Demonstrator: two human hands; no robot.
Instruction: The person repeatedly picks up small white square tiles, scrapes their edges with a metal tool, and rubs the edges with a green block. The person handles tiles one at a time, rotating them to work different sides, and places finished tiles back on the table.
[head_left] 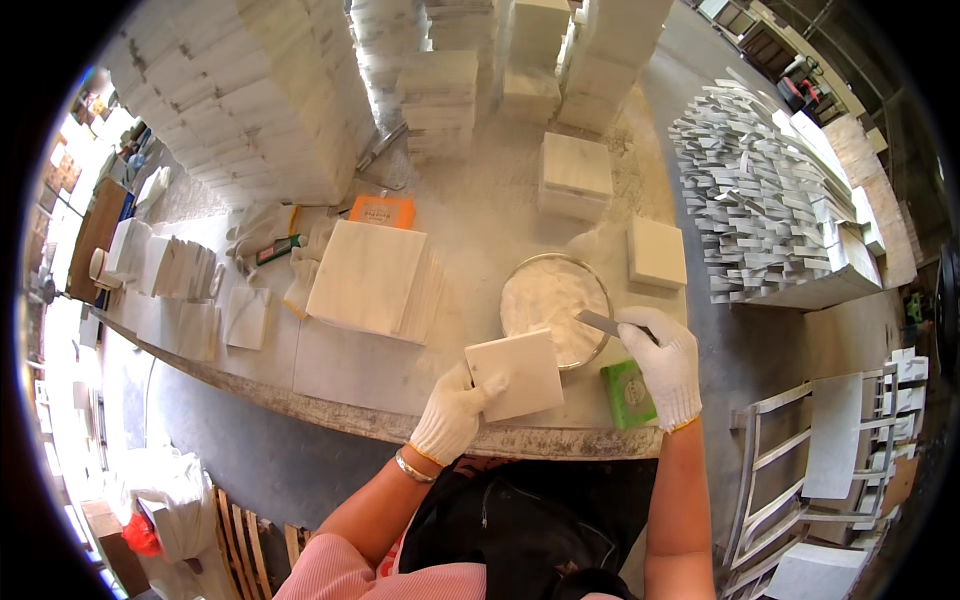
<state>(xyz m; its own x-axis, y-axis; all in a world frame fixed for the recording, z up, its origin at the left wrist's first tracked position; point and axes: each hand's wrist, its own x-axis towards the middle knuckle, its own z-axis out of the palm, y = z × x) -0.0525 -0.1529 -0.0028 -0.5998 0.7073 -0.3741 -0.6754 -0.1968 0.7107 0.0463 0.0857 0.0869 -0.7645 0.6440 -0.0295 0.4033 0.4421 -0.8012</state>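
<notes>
Foremost, the left hand (452, 412), in a white knitted glove, grips a square white stone tile (518, 378) at its left side, thumb laid across the face. The tile is held above the near edge of the worktable (460, 215). The right hand (662, 368), likewise gloved, is closed around a flat grey scraper (600, 323); its tip points leftward over a round metal bowl (558, 256) of white powder (545, 300), though contact with the powder cannot be determined. A green block (627, 393) lies between the tile and the right wrist.

Farther in, a row of upright tiles (368, 280) stands left of the bowl, with an orange packet (383, 211) just behind; a low tile stack (656, 255) sits to the bowl's right. Beyond, a taller pile (575, 175) occupies the table, and high tile stacks (240, 100) rise at the far left. Right of the table, pale strips (755, 190) form a dense heap.
</notes>
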